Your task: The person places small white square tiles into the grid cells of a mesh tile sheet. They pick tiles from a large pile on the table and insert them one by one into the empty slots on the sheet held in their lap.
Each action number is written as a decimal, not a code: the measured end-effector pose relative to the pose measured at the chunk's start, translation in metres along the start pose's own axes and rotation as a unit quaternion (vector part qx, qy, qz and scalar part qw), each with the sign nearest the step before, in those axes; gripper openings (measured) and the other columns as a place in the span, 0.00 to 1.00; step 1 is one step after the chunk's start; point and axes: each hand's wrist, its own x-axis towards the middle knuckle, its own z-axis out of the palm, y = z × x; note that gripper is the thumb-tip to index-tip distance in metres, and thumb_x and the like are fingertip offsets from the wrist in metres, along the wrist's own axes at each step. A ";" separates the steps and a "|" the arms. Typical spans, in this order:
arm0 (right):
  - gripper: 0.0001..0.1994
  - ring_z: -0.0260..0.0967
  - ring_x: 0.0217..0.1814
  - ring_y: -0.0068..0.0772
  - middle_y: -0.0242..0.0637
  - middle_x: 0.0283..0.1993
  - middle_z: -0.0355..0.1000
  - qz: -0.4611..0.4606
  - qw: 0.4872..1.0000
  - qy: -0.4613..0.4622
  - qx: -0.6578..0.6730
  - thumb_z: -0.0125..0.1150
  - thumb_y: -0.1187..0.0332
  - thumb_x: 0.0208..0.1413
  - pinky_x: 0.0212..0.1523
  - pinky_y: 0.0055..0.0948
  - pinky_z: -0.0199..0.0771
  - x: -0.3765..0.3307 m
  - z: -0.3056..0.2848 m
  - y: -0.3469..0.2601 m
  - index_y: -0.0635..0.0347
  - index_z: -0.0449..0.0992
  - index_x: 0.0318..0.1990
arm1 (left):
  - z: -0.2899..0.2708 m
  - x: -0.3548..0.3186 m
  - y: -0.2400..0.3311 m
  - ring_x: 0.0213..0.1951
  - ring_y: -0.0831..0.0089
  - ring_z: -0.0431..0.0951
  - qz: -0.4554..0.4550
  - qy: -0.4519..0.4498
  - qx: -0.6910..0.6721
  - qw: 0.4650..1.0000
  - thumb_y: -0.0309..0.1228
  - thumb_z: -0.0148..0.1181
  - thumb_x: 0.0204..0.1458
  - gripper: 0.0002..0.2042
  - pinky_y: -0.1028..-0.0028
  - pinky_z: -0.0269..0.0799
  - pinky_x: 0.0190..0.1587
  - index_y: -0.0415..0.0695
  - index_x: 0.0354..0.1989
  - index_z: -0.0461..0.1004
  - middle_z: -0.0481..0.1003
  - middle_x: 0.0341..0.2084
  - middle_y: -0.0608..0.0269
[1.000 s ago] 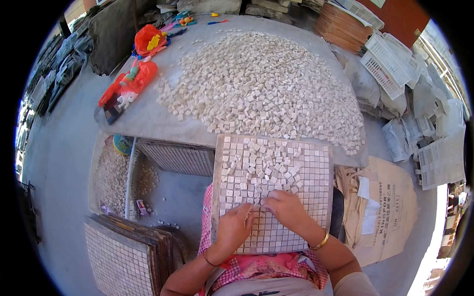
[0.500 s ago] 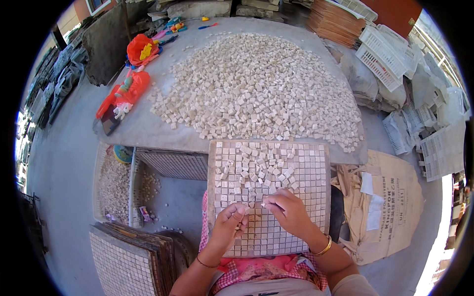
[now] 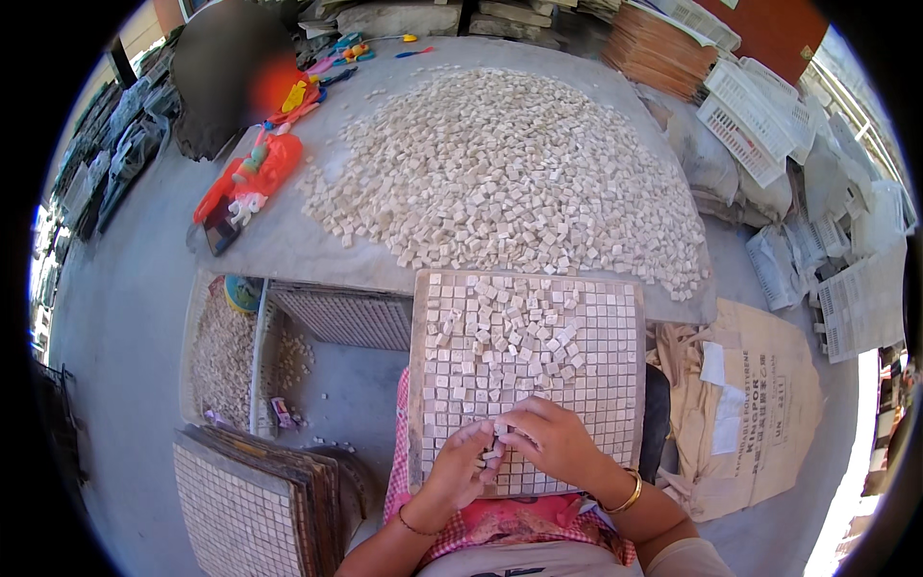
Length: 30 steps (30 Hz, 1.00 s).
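A tray (image 3: 625, 385) with a square grid lies across my lap, and small pale stone tiles sit in many of its cells. More of these tiles (image 3: 524, 322) lie loose in a heap over its upper middle. Above the lower part of the tray my two hands meet. My left hand (image 3: 461, 469) is closed around a few stone tiles, partly hidden by its fingers. The fingers of my right hand (image 3: 553, 442) pinch at the left fingertips, where a small light tile shows between them.
A large mound of stone tiles (image 3: 519, 163) covers the grey table beyond the tray. Red plastic bags (image 3: 264, 163) and a phone (image 3: 221, 231) lie at its left. Stacked gridded trays (image 3: 240, 500) and a white bin (image 3: 192, 365) stand left; a cardboard-coloured sack (image 3: 769, 413) lies right.
Both hands have come closer to my body and together. My right hand moved down and left from the loose tiles to meet my left fingertips. A blurred dark shape now covers the far left.
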 end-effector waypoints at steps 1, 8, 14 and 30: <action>0.11 0.70 0.36 0.41 0.37 0.35 0.71 0.002 1.000 0.012 -0.004 0.64 0.70 0.47 0.34 0.33 0.72 -0.001 0.001 0.004 0.58 0.75 0.39 | -0.004 -0.002 -0.001 0.23 0.80 0.65 0.003 -0.004 0.006 1.000 0.37 0.44 0.63 0.13 0.84 0.57 0.20 0.40 0.39 0.69 0.69 0.24 0.66; 0.10 0.70 0.36 0.40 0.36 0.33 0.71 0.010 0.995 0.047 -0.085 0.64 0.69 0.46 0.36 0.35 0.71 0.003 0.007 0.036 0.58 0.75 0.37 | -0.042 -0.032 0.011 0.22 0.80 0.64 0.062 0.017 -0.103 0.993 0.35 0.44 0.62 0.13 0.83 0.56 0.19 0.38 0.40 0.69 0.68 0.21 0.66; 0.07 0.70 0.36 0.39 0.35 0.31 0.71 -0.007 0.990 0.055 -0.130 0.62 0.70 0.47 0.36 0.37 0.70 0.007 0.020 0.039 0.57 0.75 0.34 | -0.066 -0.044 0.019 0.22 0.78 0.64 0.114 0.033 -0.141 0.983 0.35 0.45 0.62 0.13 0.82 0.57 0.20 0.38 0.40 0.70 0.69 0.22 0.64; 0.06 0.69 0.35 0.42 0.38 0.35 0.69 -0.056 0.980 0.020 -0.191 0.59 0.73 0.46 0.36 0.37 0.70 0.026 0.031 0.024 0.59 0.72 0.33 | -0.062 -0.027 0.014 0.47 0.63 0.74 0.013 -0.058 -0.277 0.959 0.35 0.45 0.61 0.19 0.66 0.73 0.51 0.34 0.54 0.64 0.71 0.47 0.49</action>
